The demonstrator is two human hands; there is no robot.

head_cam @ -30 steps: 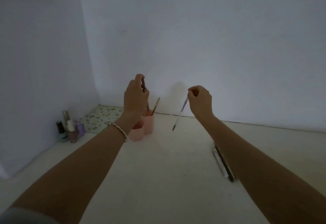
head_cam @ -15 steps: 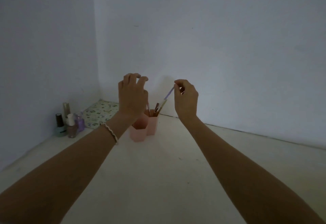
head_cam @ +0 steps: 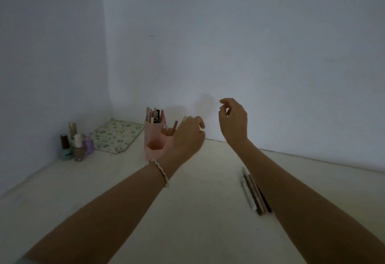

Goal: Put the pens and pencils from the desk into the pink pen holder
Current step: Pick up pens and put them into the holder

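Note:
The pink pen holder [head_cam: 153, 130], made of hexagonal tubes, stands at the back of the pale desk near the wall. Several pens and pencils [head_cam: 155, 115] stick up from its tall tube, and a few more lean in a lower tube behind my left hand. My left hand [head_cam: 188, 133] hovers just right of the holder, fingers loosely curled, holding nothing. My right hand [head_cam: 233, 121] is raised further right, thumb and forefinger close together with nothing between them. A few pens and pencils [head_cam: 253, 192] lie side by side on the desk, partly under my right forearm.
Several nail polish bottles [head_cam: 74, 145] stand in the back left corner. A floral patterned pad [head_cam: 116, 136] lies flat between them and the holder. Walls close the desk [head_cam: 125, 191] at the back and left.
Both hands let go of their pens, which now stand in the holder. The left hand dropped lower and right of the holder; the right hand drew back to the right, empty.

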